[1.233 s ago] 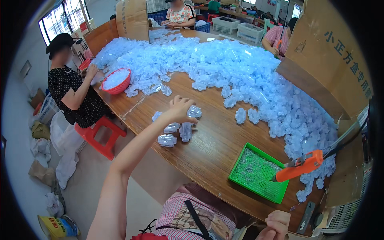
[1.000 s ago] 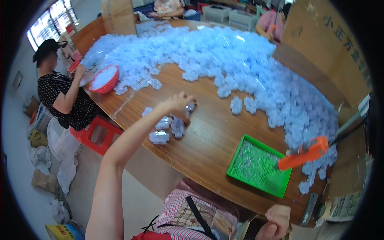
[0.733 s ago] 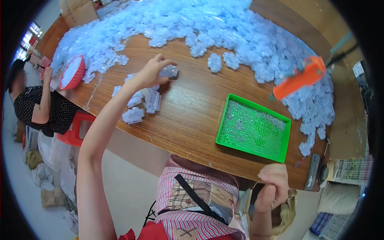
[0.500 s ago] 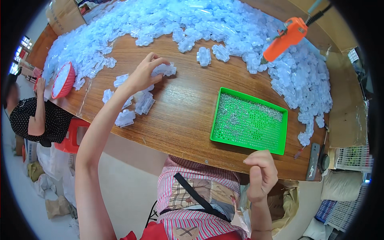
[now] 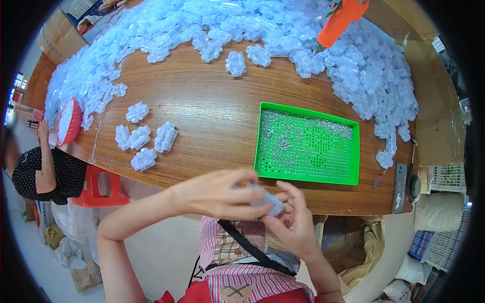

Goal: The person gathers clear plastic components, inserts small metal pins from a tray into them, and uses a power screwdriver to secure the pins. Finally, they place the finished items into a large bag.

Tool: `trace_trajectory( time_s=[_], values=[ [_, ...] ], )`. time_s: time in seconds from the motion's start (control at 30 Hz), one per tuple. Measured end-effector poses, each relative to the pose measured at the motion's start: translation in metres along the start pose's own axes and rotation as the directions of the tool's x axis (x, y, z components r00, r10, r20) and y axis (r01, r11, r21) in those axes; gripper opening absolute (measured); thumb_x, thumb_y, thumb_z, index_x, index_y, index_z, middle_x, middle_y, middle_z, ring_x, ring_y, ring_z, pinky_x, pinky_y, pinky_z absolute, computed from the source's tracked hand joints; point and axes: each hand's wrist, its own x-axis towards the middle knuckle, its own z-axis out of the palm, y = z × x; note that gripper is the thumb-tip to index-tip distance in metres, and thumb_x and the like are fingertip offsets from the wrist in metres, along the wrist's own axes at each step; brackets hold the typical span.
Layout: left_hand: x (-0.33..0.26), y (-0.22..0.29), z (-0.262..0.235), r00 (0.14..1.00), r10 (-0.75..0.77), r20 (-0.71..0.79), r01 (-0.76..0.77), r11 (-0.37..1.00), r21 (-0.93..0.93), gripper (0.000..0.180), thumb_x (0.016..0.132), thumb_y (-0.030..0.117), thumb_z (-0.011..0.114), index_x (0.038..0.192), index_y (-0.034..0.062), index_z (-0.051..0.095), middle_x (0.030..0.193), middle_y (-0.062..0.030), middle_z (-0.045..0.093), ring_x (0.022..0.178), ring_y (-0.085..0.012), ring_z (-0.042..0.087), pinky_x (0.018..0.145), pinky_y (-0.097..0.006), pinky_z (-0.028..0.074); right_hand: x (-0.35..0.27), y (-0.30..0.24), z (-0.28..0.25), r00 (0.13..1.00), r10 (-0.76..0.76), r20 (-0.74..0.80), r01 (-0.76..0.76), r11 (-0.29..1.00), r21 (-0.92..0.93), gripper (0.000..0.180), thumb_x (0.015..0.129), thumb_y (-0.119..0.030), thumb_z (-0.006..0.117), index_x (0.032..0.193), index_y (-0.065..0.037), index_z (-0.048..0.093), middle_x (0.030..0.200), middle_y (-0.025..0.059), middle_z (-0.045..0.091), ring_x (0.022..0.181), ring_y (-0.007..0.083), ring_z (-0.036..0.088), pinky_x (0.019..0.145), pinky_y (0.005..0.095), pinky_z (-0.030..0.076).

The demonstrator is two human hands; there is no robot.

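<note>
Between both hands, just over the table's front edge, is a clear plastic part [image 5: 273,203] with a bluish tint. My left hand [image 5: 222,194] closes on it from the left, fingers curled over its top. From the right, my right hand [image 5: 295,217] grips the other end with thumb and fingers. Just beyond the hands stands a green perforated tray [image 5: 307,179] with many small metal screws [image 5: 285,144] scattered in it. Several similar clear parts [image 5: 144,159] lie loosely grouped on the table to the left.
A large heap of clear parts [image 5: 202,25] runs along the far side and down the right. An orange electric screwdriver [image 5: 341,22] hangs above it. A phone [image 5: 399,187] lies at right. A person [image 5: 45,169] sits at left by a red basket [image 5: 75,121].
My left hand has brought a clear part from the table's left side toward me. My right hand has met it and taken hold too. The view has shifted slightly.
</note>
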Motion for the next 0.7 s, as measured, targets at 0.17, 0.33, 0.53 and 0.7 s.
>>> trace_trajectory(
  time_s=[0.17,0.33,0.53,0.7],
  values=[
    [-0.02,-0.006,0.026,0.998,-0.005,0.066,0.006,1.0,-0.011,0.045,0.081,0.017,0.06,0.125,0.0169,0.056,0.108,-0.0054,0.052,0.089,-0.0205,0.056,0.064,-0.03,0.055,0.0,0.02,0.003,0.999,-0.039,0.027,0.046,0.953,-0.3,0.051,0.09,-0.018,0.068,0.129,0.0,0.041,0.09,0.0119,0.063,0.063,0.0119,0.06,0.053,0.0266,0.047],
    [-0.035,-0.016,0.033,0.919,-0.22,-0.328,0.187,0.974,-0.127,0.051,0.074,0.023,0.081,0.118,0.008,0.06,0.094,-0.0104,0.06,0.074,-0.0213,0.06,0.059,-0.032,0.053,0.008,0.024,0.01,0.984,0.008,-0.18,-0.035,0.988,-0.149,0.042,0.092,-0.023,0.066,0.116,0.0,0.04,0.068,0.0116,0.06,0.053,0.0153,0.057,0.048,0.0312,0.043],
    [-0.038,-0.001,0.042,0.469,-0.693,-0.547,0.211,0.69,-0.693,0.038,0.09,0.0,0.057,0.123,0.0012,0.039,0.094,-0.0095,0.051,0.072,-0.0144,0.053,0.064,-0.025,0.046,0.016,0.025,0.009,0.97,0.03,-0.241,-0.129,0.906,-0.404,0.033,0.093,-0.017,0.065,0.102,-0.001,0.038,0.065,0.0025,0.054,0.055,0.0042,0.046,0.046,0.0218,0.036],
    [0.01,0.042,0.04,0.325,-0.845,-0.425,0.052,0.464,-0.884,0.038,0.095,0.006,0.049,0.13,0.0031,0.033,0.104,-0.0118,0.048,0.076,-0.0151,0.053,0.065,-0.027,0.048,-0.009,0.017,0.008,0.96,-0.039,-0.276,-0.014,0.982,-0.188,0.036,0.09,-0.018,0.069,0.102,-0.001,0.04,0.058,0.0031,0.052,0.049,0.0085,0.048,0.045,0.0245,0.038]
  ],
)
